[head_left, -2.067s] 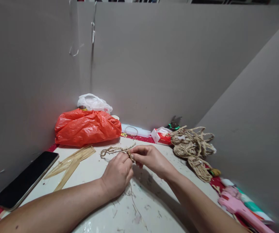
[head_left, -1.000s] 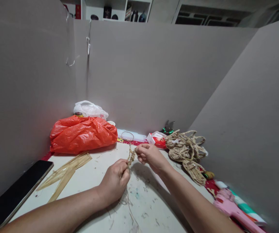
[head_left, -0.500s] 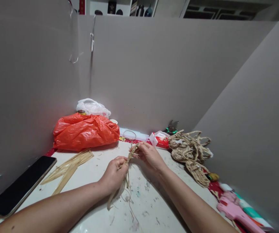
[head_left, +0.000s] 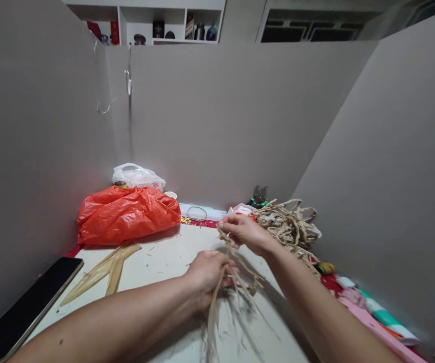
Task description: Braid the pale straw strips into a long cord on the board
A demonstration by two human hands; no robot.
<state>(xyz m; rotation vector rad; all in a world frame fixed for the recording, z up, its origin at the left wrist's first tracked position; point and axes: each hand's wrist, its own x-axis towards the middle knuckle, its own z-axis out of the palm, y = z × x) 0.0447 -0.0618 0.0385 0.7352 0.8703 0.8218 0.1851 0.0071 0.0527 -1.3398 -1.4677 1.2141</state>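
Between my two hands runs a braided straw cord [head_left: 253, 276], tan and frayed, its loose strands [head_left: 212, 320] trailing down toward the front of the white table [head_left: 162, 257]. My right hand [head_left: 248, 233] pinches the cord's upper end between thumb and fingers, raised near the rope bundle. Lower and to the left, my left hand [head_left: 207, 277] is closed around the strands, with thin fibres sticking out past its fingers. Part of the cord curves behind the left hand's fingertips and looks blurred. Two flat dried strips [head_left: 106, 269] lie on the table left of my left hand.
A phone [head_left: 32, 307] lies at the left edge, an orange-red plastic bag [head_left: 128, 214] behind it. Coiled straw ropes [head_left: 289, 222] are heaped at the right, near green-handled cutters [head_left: 258, 196] and a pink tool [head_left: 372, 322]. Grey panels [head_left: 209, 121] surround the table.
Both hands have moved right with the cord, the left one also lower and turned. The cord now bends out to the right and its loose strands have swung forward. The camera view has shifted.
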